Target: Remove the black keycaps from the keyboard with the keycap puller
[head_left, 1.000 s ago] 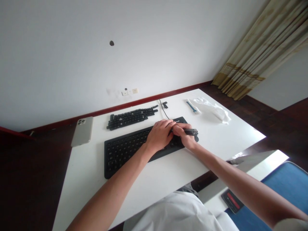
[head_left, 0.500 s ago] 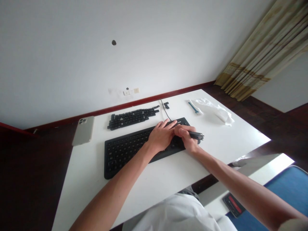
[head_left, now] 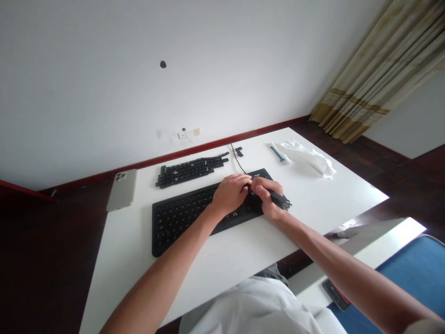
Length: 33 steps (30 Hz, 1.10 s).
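A black keyboard [head_left: 184,211], with most of its keycaps off, lies at a slant on the white table. My right hand [head_left: 269,190] is wrapped round a black hand tool [head_left: 281,201] over the keyboard's right part. The tool's end sticks out to the right of the fist; its other end is hidden, so its exact kind is unclear. Over the keyboard, my left hand [head_left: 231,191] has its fingers bent and together, with the thumb curled under. Its fingertips meet those of my right hand, and whatever they pinch is too small or hidden.
Behind the keyboard lies a block of loose black keycaps [head_left: 191,171], with several more keycaps [head_left: 239,151] beside the cable [head_left: 237,157]. A phone [head_left: 122,190] is at the left edge. A teal-handled brush [head_left: 277,153] and white tissue [head_left: 306,157] lie at the back right.
My left hand's fingers were stretched flat over the keyboard; now they are bent and drawn in toward the right fingertips. The tool in my right hand has tilted slightly downward.
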Each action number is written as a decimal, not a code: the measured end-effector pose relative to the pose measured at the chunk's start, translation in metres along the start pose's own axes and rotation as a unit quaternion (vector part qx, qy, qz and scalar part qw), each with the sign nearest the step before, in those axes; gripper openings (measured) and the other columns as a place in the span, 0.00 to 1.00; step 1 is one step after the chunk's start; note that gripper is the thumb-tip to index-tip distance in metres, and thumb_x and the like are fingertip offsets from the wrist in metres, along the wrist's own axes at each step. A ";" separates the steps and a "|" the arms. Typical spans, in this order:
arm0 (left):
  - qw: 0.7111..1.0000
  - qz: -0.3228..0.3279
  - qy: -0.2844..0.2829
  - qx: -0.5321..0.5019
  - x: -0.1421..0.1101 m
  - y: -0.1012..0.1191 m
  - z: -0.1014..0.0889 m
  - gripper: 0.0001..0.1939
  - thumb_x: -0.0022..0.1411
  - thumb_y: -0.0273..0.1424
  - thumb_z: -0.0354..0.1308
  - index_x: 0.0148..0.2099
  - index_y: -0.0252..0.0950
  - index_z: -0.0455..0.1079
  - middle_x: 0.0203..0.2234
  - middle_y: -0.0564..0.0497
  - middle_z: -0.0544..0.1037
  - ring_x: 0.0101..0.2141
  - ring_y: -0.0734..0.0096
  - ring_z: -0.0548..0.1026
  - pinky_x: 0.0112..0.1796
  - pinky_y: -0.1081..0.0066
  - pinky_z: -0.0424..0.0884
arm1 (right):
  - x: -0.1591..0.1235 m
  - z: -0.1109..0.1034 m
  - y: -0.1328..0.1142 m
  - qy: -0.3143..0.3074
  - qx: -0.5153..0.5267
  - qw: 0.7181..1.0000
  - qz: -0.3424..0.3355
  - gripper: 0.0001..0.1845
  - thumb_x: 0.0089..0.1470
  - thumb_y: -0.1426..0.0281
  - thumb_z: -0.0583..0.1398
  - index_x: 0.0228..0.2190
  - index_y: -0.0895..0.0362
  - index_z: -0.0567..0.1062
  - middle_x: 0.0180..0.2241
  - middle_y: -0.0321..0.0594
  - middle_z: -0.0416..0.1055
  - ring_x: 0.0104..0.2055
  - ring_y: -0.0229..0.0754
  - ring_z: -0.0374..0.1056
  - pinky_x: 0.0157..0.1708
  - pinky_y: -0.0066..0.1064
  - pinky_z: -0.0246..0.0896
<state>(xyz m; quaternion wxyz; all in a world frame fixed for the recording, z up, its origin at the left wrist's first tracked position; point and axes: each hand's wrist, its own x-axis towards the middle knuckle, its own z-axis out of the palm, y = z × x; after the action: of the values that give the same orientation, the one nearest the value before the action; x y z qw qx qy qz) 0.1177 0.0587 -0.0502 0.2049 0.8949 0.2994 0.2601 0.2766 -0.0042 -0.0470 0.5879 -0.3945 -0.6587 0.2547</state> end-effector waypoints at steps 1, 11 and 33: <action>1.000 -0.001 0.006 -0.011 0.001 0.000 0.000 0.15 0.69 0.24 0.52 0.53 0.40 0.75 0.56 0.49 0.80 0.59 0.60 0.74 0.62 0.58 0.67 | 0.001 0.001 -0.002 0.007 -0.001 1.000 -0.010 0.22 0.69 0.61 0.55 0.23 0.55 0.63 0.24 0.36 0.58 0.27 0.40 0.56 0.30 0.37 0.53; 0.984 -0.075 0.071 -0.142 0.000 -0.002 -0.010 0.09 0.69 0.29 0.58 0.47 0.41 0.79 0.46 0.52 0.85 0.48 0.59 0.81 0.53 0.61 0.74 | 0.015 -0.019 -0.011 0.076 -0.176 0.976 -0.105 0.12 0.66 0.70 0.59 0.28 0.54 0.70 0.27 0.37 0.67 0.29 0.40 0.64 0.31 0.35 0.58; 0.943 -0.130 0.131 -0.278 0.001 -0.010 -0.010 0.17 0.68 0.34 0.63 0.58 0.39 0.76 0.44 0.47 0.84 0.41 0.65 0.82 0.47 0.66 0.76 | 0.033 -0.040 0.014 -0.109 -0.319 0.940 -0.047 0.08 0.65 0.66 0.61 0.43 0.51 0.80 0.45 0.41 0.81 0.41 0.43 0.78 0.43 0.34 0.72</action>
<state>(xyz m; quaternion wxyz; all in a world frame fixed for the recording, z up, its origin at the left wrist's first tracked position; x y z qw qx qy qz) 0.1088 0.0690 -0.0476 0.4363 0.7139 0.3530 0.4188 0.3183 0.0257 -0.0325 0.3671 -0.5001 -0.7830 0.0450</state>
